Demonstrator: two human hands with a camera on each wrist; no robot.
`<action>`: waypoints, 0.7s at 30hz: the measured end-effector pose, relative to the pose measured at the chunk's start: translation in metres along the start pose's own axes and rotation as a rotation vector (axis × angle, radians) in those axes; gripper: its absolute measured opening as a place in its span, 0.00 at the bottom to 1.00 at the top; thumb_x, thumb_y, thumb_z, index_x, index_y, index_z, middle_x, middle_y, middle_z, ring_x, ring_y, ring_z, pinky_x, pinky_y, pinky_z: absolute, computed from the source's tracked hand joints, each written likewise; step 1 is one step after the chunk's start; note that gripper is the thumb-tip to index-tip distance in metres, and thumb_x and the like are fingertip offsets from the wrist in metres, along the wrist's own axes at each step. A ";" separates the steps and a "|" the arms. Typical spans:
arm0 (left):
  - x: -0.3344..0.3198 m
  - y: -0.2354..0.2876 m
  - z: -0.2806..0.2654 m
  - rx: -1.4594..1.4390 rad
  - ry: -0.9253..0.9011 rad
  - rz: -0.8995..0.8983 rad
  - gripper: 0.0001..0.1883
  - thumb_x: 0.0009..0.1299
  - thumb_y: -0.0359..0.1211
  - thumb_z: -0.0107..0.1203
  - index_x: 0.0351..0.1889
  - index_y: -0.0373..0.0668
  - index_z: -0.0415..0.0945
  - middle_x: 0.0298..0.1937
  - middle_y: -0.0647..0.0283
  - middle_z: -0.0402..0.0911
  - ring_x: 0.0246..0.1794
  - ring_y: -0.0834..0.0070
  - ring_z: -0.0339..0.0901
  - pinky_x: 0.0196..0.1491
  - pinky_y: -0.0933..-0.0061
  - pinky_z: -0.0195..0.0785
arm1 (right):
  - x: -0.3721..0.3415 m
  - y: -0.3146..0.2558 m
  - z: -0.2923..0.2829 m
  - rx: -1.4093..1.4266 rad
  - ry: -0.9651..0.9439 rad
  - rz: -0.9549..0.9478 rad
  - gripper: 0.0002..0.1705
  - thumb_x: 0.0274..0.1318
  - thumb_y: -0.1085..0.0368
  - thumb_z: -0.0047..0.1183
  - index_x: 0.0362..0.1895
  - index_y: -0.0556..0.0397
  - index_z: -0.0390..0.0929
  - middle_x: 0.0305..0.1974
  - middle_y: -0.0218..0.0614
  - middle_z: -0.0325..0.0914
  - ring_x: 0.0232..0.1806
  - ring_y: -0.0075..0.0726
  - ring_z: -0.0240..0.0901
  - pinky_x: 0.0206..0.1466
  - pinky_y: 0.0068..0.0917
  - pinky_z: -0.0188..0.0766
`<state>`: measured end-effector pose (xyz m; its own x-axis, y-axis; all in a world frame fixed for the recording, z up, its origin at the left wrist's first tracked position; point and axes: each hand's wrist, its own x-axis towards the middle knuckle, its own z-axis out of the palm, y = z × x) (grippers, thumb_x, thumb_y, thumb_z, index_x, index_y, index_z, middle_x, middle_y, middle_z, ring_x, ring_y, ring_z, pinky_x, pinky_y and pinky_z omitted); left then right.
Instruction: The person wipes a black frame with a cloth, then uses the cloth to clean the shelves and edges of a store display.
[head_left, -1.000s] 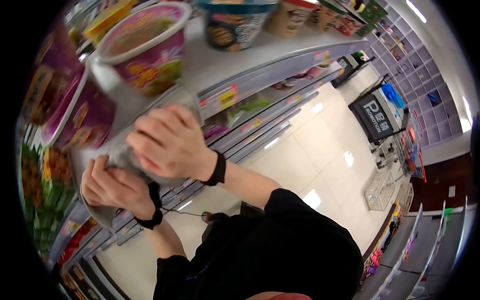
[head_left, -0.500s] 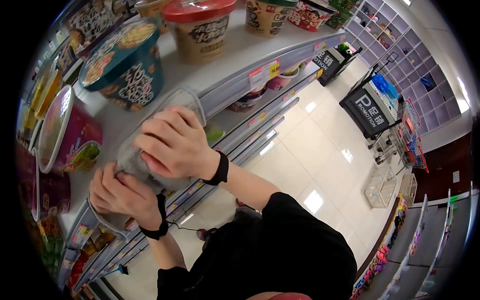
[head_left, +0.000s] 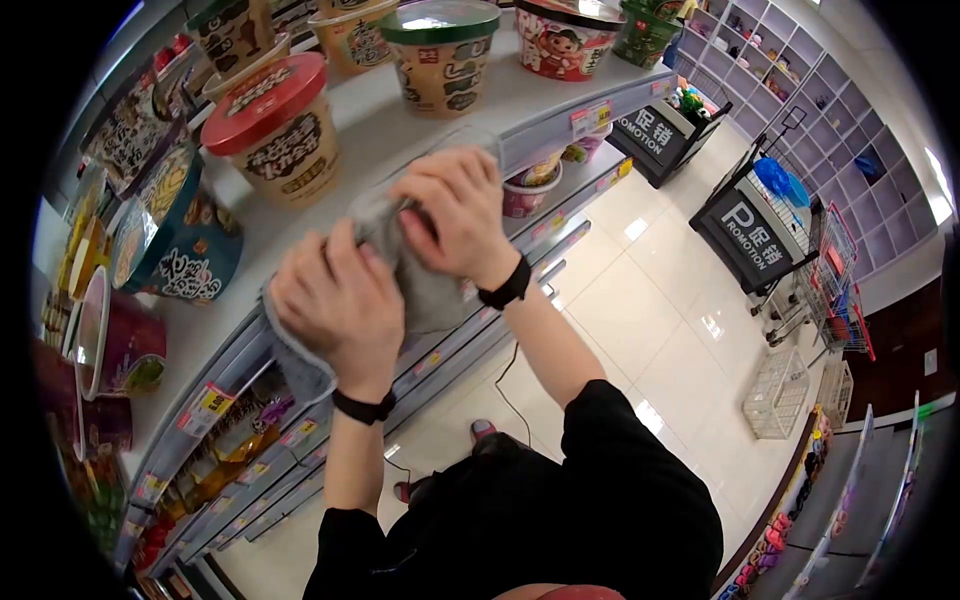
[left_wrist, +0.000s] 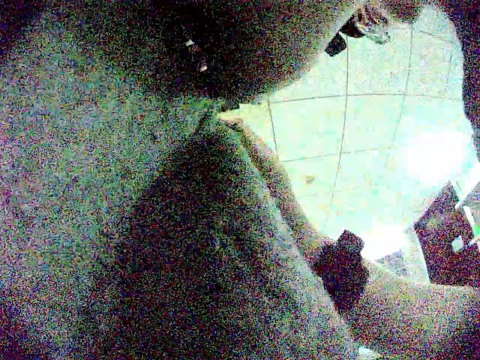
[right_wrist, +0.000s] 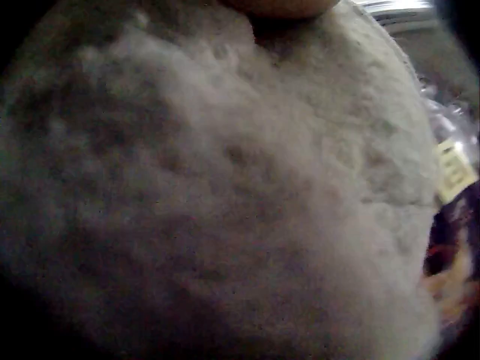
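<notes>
A grey cloth (head_left: 430, 290) lies bunched over the front edge of the upper shelf (head_left: 375, 135), its lower parts hanging past the edge. My left hand (head_left: 340, 300) grips its left part, fingers bent over the fabric. To the right, my right hand (head_left: 455, 210) holds the cloth between thumb and curled fingers. Fuzzy grey fabric (right_wrist: 225, 187) fills most of the right wrist view. The left wrist view is dark and grainy. Nearest the hands stands a cup with a red lid (head_left: 275, 130); a teal cup (head_left: 185, 230) is farther left.
More cups line the shelf, including a green-lidded one (head_left: 440, 60) and a red patterned one (head_left: 570, 40). Price tags (head_left: 205, 405) run along the shelf edge. Lower shelves hold goods. Promotion carts (head_left: 750, 230) and a wire basket (head_left: 775, 395) stand on the tiled floor. A cable (head_left: 510, 390) hangs near the feet.
Both hands and the cloth have moved rightward along the shelf, past the purple and teal cups. The hands keep hold of the cloth, and the view has shifted with them.
</notes>
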<state>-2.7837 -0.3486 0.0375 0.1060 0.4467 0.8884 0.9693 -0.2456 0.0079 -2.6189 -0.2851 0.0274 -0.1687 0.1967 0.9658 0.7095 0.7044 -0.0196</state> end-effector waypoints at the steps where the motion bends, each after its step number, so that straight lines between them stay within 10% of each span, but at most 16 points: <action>1: 0.004 0.013 0.010 -0.030 0.018 0.007 0.16 0.72 0.36 0.57 0.57 0.47 0.78 0.54 0.58 0.76 0.58 0.54 0.71 0.63 0.47 0.61 | -0.001 0.015 -0.009 -0.014 -0.010 0.001 0.17 0.49 0.62 0.62 0.46 0.44 0.80 0.45 0.31 0.79 0.51 0.44 0.74 0.60 0.45 0.64; 14: 0.038 0.187 0.157 -0.303 0.110 0.047 0.24 0.70 0.35 0.52 0.65 0.41 0.70 0.56 0.53 0.73 0.61 0.56 0.70 0.67 0.45 0.58 | -0.021 0.187 -0.090 -0.174 -0.041 0.121 0.13 0.53 0.72 0.54 0.45 0.53 0.77 0.47 0.45 0.78 0.55 0.56 0.72 0.64 0.49 0.64; 18: 0.099 0.172 0.085 -0.441 -0.866 0.155 0.21 0.71 0.33 0.49 0.59 0.33 0.70 0.57 0.49 0.73 0.63 0.59 0.72 0.69 0.54 0.62 | -0.033 0.205 -0.097 -0.154 -0.032 0.245 0.13 0.58 0.74 0.49 0.48 0.55 0.76 0.49 0.45 0.76 0.58 0.53 0.70 0.66 0.44 0.64; 21: 0.080 0.159 0.072 -0.558 -0.397 0.140 0.20 0.71 0.33 0.49 0.59 0.33 0.70 0.57 0.49 0.73 0.63 0.59 0.72 0.69 0.54 0.62 | -0.045 0.221 -0.089 0.018 0.061 0.392 0.10 0.67 0.68 0.50 0.50 0.53 0.75 0.51 0.36 0.72 0.58 0.40 0.68 0.66 0.37 0.64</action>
<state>-2.6056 -0.2903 0.0766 0.3976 0.6334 0.6638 0.6930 -0.6815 0.2352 -2.3932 -0.1990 0.0031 0.1539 0.4129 0.8977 0.6999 0.5958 -0.3940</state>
